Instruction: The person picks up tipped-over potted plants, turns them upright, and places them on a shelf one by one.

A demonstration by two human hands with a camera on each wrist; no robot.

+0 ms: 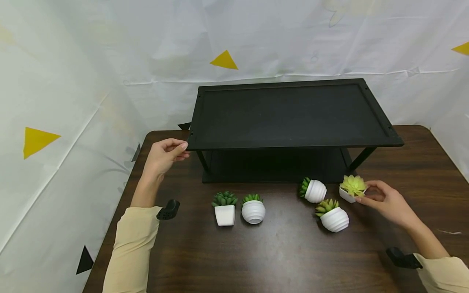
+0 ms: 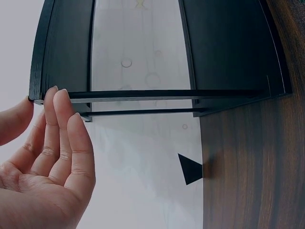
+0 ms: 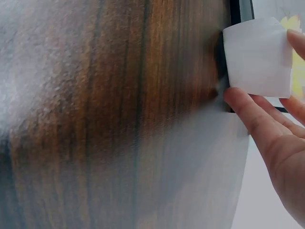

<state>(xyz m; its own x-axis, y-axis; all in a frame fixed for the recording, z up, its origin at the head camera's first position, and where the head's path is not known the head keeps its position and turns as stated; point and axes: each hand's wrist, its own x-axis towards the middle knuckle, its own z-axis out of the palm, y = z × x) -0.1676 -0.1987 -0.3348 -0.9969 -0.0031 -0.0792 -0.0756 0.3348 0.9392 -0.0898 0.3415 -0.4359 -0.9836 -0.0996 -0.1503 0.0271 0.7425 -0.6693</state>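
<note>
My left hand (image 1: 163,156) pinches the front left corner of a black two-tier shelf (image 1: 289,114), thumb on one side of the top board and fingertips on the other. My right hand (image 1: 390,203) grips a yellow-green potted succulent (image 1: 352,186) by its white pot, near the shelf's right front. The right wrist view shows fingers and thumb around the square white pot (image 3: 259,57); the plant is mostly hidden there. Just left of that hand, two potted succulents in ribbed white pots lie tipped over: one dark green (image 1: 316,191), one reddish-green (image 1: 335,219).
In front of the shelf, a succulent in a square white pot (image 1: 224,215) sits beside another in a round white pot (image 1: 253,211). The brown wooden table (image 1: 271,260) bears everything. White sheeting (image 1: 165,40) with yellow and black triangles hangs behind and at the sides.
</note>
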